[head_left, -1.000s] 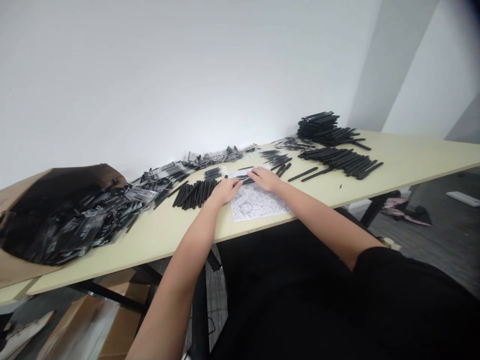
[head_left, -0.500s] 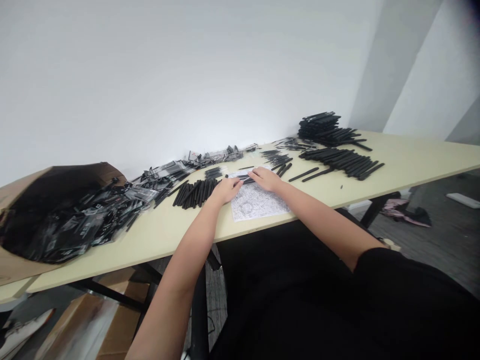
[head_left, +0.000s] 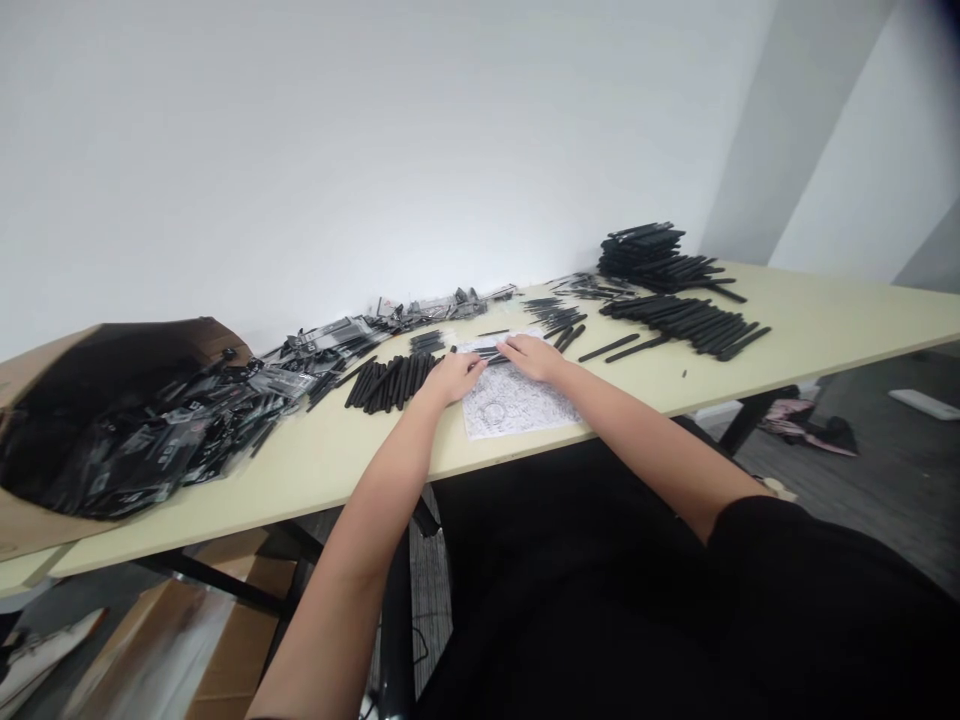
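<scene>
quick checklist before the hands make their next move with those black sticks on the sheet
1. Both hands on the job: left hand and right hand meet over the small bundle of black sticks. Ok.
2. Grip closed on the bundle: fingers hide it. Cannot tell.
3. Printed sheet flat on the table. Ok.
4. Loose pile of sticks beside the left hand, within reach. Ok.
5. Sheet's near edge at the table's edge, could slip. Not ok.
</scene>
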